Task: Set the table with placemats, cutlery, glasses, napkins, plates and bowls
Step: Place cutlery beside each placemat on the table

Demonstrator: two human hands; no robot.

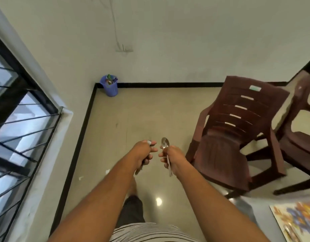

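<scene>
Mid-task, carrying cutlery. My left hand (145,154) was curled round a thin metal utensil (139,169); dark tines seemed to show past the knuckles, so probably a fork, but it was too blurred to call. My right hand (170,157) gripped a shiny steel spoon (165,142) by the handle, bowl pointing away from me, handle end sticking out below the palm. Both hands were held out over the beige tiled floor (133,110), close together but not touching, away from the worktop (245,205). Only the worktop's corner showed, bottom right. On it lay a floral placemat in orange and purple (293,219), with what looked like metal cutlery already on its near edge, blurred. So: at least one placemat down, maybe some cutlery placed. No glasses, napkins, plates or bowls in view; most of the worktop was out of frame, so I couldn't judge the rest. Two brown plastic chairs (238,119) stood beside the worktop, a blue bin (110,88) in the far corner. My guess: placing these two pieces was next.
</scene>
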